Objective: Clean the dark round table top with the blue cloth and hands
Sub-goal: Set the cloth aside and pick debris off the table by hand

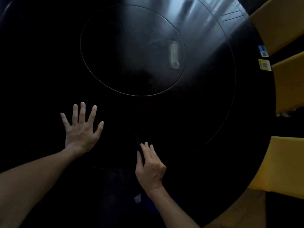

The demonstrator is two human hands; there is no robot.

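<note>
A: What takes up most of the view?

B: The dark round table top (205, 112). It fills nearly the whole picture, black and glossy, with pale streaks of reflected light toward the far right. A thin ring line runs just inside its edge.

A: And the circle in the middle?

B: An inner round panel (131, 50), marked off by a fine bright line. A pale rectangular label (174, 54) shows on its right side; its print is too blurred to read.

A: Beyond the table?

B: Yellow seats (286, 79) stand along the right edge.

A: The hands?

B: The left hand (81, 130) lies flat on the near left part of the top, fingers spread wide, gripping nothing. The right hand (150, 165) is close to the near edge, well apart from the left, its fingers curled around a dark cloth (139, 146) pressed to the surface. The cloth is so dim that its colour barely shows; only a narrow strip sticks out past the fingers.

A: Any writing?

B: Two small stickers sit on the right rim: a blue and white sticker (263, 51) and a yellow sticker (264, 65), each with what looks like a square code. No words can be read.
</note>
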